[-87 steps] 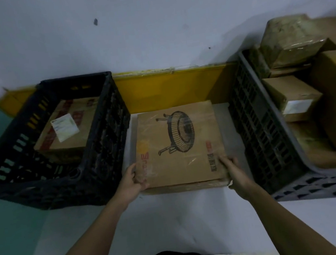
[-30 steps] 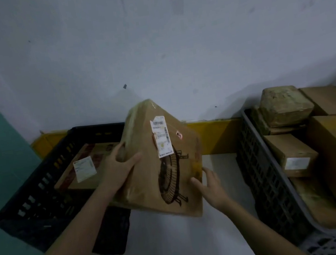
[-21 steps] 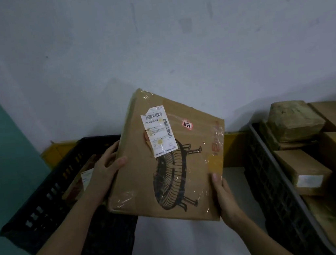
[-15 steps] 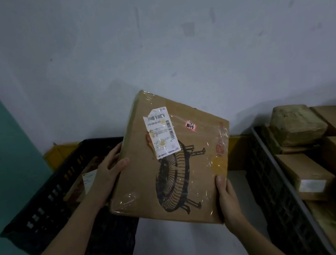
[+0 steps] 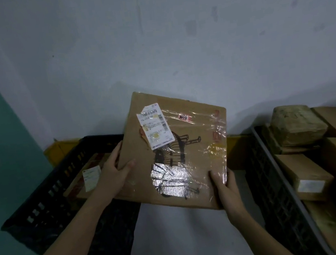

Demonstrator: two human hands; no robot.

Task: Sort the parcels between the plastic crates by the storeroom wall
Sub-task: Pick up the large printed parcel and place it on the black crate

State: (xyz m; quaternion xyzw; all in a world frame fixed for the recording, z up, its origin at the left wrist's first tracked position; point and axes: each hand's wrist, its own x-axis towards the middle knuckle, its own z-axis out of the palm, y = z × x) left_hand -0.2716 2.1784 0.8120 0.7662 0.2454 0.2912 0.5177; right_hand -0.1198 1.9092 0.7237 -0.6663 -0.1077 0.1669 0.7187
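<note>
I saw both hands hold the flat brown box (image 5: 188, 146) up in the air between the two crates. The left hand (image 5: 114, 176) gripped its side, the right hand (image 5: 226, 190) its bottom corner.

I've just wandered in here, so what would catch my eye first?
A flat cardboard parcel with a white label, held up mid-frame by the left hand and right hand. Left of it, a black crate holding one box; right, a crate piled with parcels.
</note>
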